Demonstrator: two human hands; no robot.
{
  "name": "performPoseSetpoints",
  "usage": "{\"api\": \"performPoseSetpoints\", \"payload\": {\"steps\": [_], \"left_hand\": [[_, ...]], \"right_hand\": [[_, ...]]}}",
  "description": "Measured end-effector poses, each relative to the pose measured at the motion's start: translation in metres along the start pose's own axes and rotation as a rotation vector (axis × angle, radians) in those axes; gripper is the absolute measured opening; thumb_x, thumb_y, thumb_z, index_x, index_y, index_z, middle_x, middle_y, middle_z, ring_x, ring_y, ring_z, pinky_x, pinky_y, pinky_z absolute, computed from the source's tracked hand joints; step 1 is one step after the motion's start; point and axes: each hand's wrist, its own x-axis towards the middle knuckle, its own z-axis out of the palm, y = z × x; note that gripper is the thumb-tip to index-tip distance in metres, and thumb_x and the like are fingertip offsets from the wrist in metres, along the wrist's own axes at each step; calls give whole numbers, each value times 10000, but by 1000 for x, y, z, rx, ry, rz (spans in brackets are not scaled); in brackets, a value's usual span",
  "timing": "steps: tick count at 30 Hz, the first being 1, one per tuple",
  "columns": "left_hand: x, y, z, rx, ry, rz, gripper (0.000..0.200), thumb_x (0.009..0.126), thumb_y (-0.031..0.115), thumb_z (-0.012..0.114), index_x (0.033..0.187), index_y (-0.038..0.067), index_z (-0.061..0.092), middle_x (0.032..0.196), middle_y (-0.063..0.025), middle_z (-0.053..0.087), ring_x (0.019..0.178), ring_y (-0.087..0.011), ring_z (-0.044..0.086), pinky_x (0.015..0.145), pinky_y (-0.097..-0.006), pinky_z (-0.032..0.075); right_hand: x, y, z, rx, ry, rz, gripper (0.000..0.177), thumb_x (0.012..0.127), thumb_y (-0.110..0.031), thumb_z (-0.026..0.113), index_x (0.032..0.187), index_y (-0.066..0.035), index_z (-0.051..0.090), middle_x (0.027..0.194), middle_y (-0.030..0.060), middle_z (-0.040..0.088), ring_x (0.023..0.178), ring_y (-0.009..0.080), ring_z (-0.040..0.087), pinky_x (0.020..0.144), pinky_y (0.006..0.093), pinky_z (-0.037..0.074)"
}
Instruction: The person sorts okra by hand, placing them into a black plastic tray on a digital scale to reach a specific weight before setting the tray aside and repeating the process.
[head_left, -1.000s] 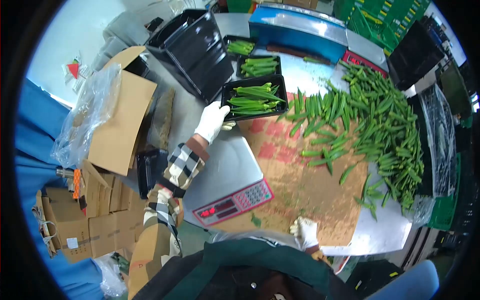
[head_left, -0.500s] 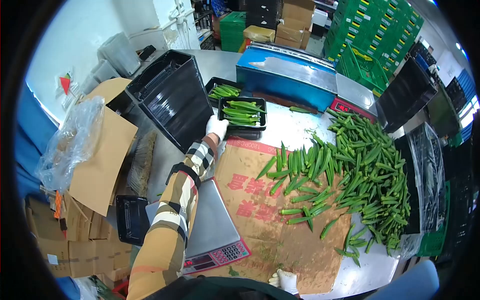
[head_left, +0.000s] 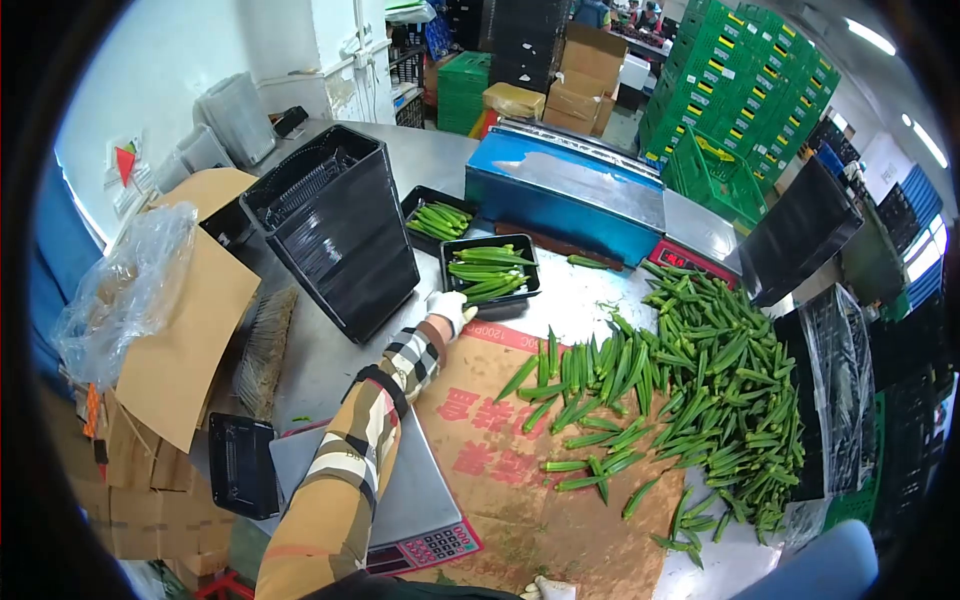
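Observation:
My left hand (head_left: 452, 308), in a white glove, is at the near left corner of a black plastic tray (head_left: 525, 292), its fingers closed on the rim. Several green okra pods (head_left: 488, 272) lie side by side in that tray. Just behind it, to the left, a second black tray (head_left: 412, 222) also holds okra. My right hand (head_left: 548, 588), gloved too, shows only partly at the bottom edge over the cardboard; its fingers are mostly cut off from view.
A large okra heap (head_left: 735, 380) covers the right side of flattened cardboard (head_left: 480, 400). Under my left forearm is a digital scale (head_left: 425, 500), with an empty black tray (head_left: 243, 465) beside it. Stacked black trays (head_left: 335, 235) stand left; a blue wrapping machine (head_left: 565, 195) stands behind.
The view has tilted up slightly. My left hand and the front okra tray have come a little nearer and to the right. My right hand has dropped mostly out of view.

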Motion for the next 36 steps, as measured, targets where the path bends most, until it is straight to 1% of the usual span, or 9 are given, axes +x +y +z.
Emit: {"api": "performPoseSetpoints", "payload": {"steps": [5,11,15,16,17,22,26,30,36], "left_hand": [[85,-41,111,-269,-10,-2,555,856,589,666,1070,83,746,1087,-156,729,1026,-357,682,900,-442,543],[89,-1,-14,-67,-62,-104,580,829,581,695,1123,81,715,1115,-164,717,1038,-356,681,885,-452,551],[149,-67,48,-1233,320,-477,369,859,323,760,1073,42,653,1003,-173,702,908,-358,691,820,-494,580],[124,-30,-2,-1919,423,-829,298,871,231,756,1048,24,635,945,-176,680,840,-350,681,792,-522,589],[92,-3,-46,-1946,365,-793,212,873,110,733,1009,-6,620,839,-163,615,736,-303,627,746,-553,597],[-21,29,-109,-1723,-197,-335,286,926,289,738,1065,62,634,890,-73,636,754,-206,613,730,-329,547],[-149,37,-176,-1352,-100,-240,366,960,191,695,1279,35,607,1222,-64,645,992,-200,661,845,-329,547],[-280,34,-272,-341,389,104,578,908,127,716,1437,13,512,1406,-181,579,1286,-297,555,1101,-387,428],[-435,-78,-235,238,898,-440,510,852,39,717,1346,1,600,1327,-198,613,1271,-357,539,1126,-428,386]], "right_hand": [[2,-15,-3,-26,21,4,312,1006,-298,638,829,-42,625,645,84,624,474,179,561,419,297,443],[3,-23,-7,-53,45,20,325,1004,-307,633,828,-34,632,649,96,636,481,192,580,422,308,454],[2,-23,-9,-63,54,26,334,1003,-313,629,827,-28,637,652,104,644,485,201,592,423,315,462],[2,-23,-9,-66,52,27,337,1003,-314,628,827,-27,638,652,107,646,486,203,595,424,317,464],[2,-23,-9,-69,48,25,339,1003,-316,628,827,-26,639,653,109,648,487,206,598,424,319,466],[0,-21,-10,-88,19,-6,352,1001,-323,623,826,-19,645,656,119,658,492,217,613,427,328,476],[-2,-13,-5,-83,-18,-65,362,1000,-329,620,825,-14,650,659,127,666,496,226,625,428,335,484],[-1,7,-3,-126,-48,-158,372,999,-335,616,825,-9,655,662,136,674,500,235,638,430,342,492],[13,23,-10,-126,-87,-172,416,993,-357,614,871,37,669,713,196,704,524,307,678,456,392,556]]}}
